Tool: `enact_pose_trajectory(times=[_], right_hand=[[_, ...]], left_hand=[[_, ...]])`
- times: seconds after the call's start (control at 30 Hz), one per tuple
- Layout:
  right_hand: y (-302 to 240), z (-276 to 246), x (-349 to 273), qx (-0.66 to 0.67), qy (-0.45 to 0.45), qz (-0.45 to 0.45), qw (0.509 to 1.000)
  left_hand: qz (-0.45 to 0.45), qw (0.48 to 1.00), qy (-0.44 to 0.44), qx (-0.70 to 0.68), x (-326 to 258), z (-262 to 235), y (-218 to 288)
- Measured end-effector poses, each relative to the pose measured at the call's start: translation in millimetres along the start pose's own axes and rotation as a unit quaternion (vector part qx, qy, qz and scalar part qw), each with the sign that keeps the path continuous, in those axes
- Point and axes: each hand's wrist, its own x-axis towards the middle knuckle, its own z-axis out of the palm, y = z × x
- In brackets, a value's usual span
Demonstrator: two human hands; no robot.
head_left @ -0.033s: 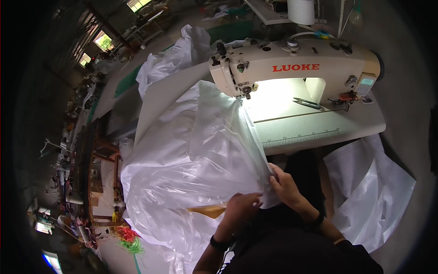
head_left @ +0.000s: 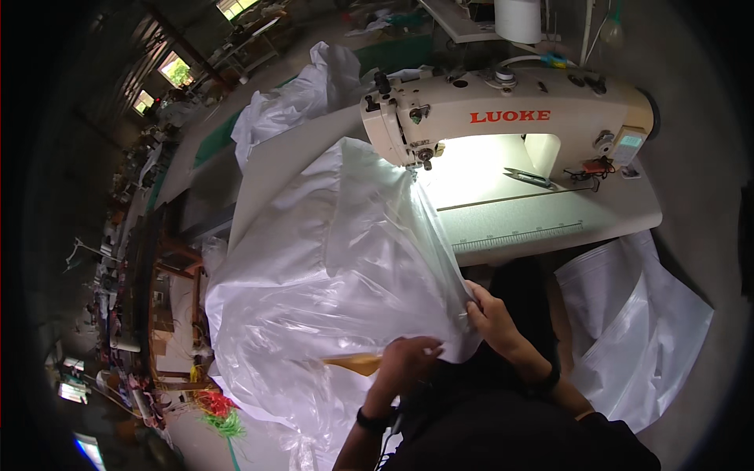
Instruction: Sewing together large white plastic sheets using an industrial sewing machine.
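Note:
A large white sheet of glossy, plastic-like fabric (head_left: 345, 259) drapes off the sewing machine table towards me. Its far end lies under the needle area of a white sewing machine (head_left: 440, 110), where the lamp shines. My right hand (head_left: 496, 320) pinches the sheet's right edge below the table front, thumb and fingers together. To its left, my left hand (head_left: 408, 363) is over the near edge of the sheet with its fingers curled together. Whether fabric is between those fingers is hidden. A yellow-brown patch (head_left: 357, 363) shows beside the left hand.
Thread snips (head_left: 528, 178) lie on the machine bed (head_left: 550, 216). More white fabric hangs at the right (head_left: 636, 330), and another heap (head_left: 302, 98) rests beyond the table. A white thread cone (head_left: 518, 20) stands behind the machine. Red and green strands (head_left: 220, 408) are at lower left.
My left hand has shifted slightly left, away from the right hand. The near corner of the sheet between the hands has swung out a little. My right hand keeps its grip.

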Motion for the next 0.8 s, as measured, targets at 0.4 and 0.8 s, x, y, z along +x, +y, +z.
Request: enact_pose_trajectory(times=[0.4,0.8], right_hand=[[-25.6,10.0,-1.3,-0.373,-0.061,-0.100,0.921],[-21.8,35.9,96.3,-0.485,-0.045,-0.083,0.870]], left_hand=[[-0.136,0.599,0.540,-0.576,-84.3,-67.0,-163.1],[0.029,0.738,0.581,-0.344,-2.8,-329.5,-121.0]])
